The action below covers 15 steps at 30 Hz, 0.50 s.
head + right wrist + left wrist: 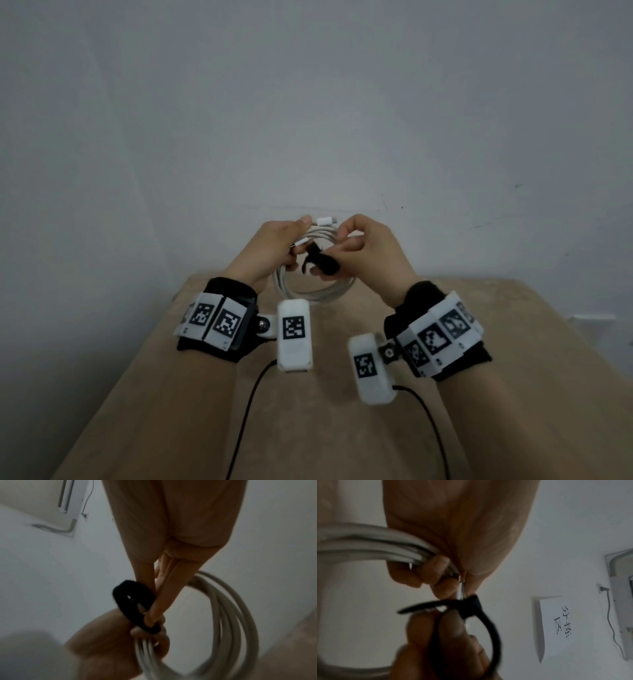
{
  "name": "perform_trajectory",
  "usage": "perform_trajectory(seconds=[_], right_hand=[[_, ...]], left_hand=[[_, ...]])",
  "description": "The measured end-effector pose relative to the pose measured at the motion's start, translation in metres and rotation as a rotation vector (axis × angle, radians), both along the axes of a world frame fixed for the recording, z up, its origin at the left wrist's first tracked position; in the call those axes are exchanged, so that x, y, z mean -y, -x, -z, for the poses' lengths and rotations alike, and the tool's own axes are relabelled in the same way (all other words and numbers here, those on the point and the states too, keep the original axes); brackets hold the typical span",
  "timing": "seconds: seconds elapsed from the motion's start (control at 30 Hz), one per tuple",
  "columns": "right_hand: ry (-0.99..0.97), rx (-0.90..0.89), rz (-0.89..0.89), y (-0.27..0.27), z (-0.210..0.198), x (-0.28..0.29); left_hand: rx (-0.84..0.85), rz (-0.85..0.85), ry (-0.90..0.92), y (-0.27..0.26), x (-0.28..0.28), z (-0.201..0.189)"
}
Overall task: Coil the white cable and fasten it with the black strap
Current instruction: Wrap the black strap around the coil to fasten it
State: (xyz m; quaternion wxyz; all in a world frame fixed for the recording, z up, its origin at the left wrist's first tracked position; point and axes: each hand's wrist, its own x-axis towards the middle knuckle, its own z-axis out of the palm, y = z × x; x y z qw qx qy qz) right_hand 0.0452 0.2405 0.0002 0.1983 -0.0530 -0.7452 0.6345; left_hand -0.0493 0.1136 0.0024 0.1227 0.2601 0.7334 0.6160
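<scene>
The white cable (317,291) is wound into a coil of several loops and held up above the far end of the table. My left hand (274,245) grips the coil at its top left, fingers curled round the bundled strands (368,545), and a white plug (325,221) sticks out above. My right hand (359,250) pinches the black strap (322,265), which curves in a loop (493,632) right beside the gripped strands. In the right wrist view the black strap (132,601) sits between my fingertips and the left hand, with the cable loops (228,622) hanging beyond.
A tan table (308,411) lies below both hands, its far edge against a plain white wall (308,102). Black leads (246,411) run from the wrist cameras toward me. A paper sign (559,622) with handwriting hangs on a wall.
</scene>
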Motion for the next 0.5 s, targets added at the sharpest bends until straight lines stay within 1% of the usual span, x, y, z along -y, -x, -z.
perform_trajectory(seconds=[0.03, 0.1, 0.2, 0.3, 0.43, 0.47, 0.5], right_hand=[[-0.059, 0.015, 0.04, 0.001, 0.001, 0.003], [-0.11, 0.01, 0.127, 0.003, 0.004, 0.006], [-0.094, -0.042, 0.286, 0.006, 0.007, 0.005], [-0.101, -0.078, 0.404, 0.011, 0.011, 0.002], [-0.007, -0.135, 0.449, 0.012, 0.014, 0.002], [0.029, -0.13, 0.443, 0.013, 0.015, 0.002], [0.106, -0.132, 0.42, 0.013, 0.015, 0.003]], left_hand=[[-0.019, -0.02, -0.012, -0.001, -0.002, 0.0], [-0.053, -0.03, -0.039, -0.004, -0.005, 0.0], [-0.074, 0.007, -0.089, -0.007, -0.009, -0.001], [-0.087, 0.033, -0.109, -0.008, -0.012, -0.001], [-0.098, 0.075, -0.115, -0.011, -0.018, 0.002], [-0.101, 0.08, -0.117, -0.011, -0.019, 0.002], [-0.108, 0.084, -0.114, -0.011, -0.019, 0.002]])
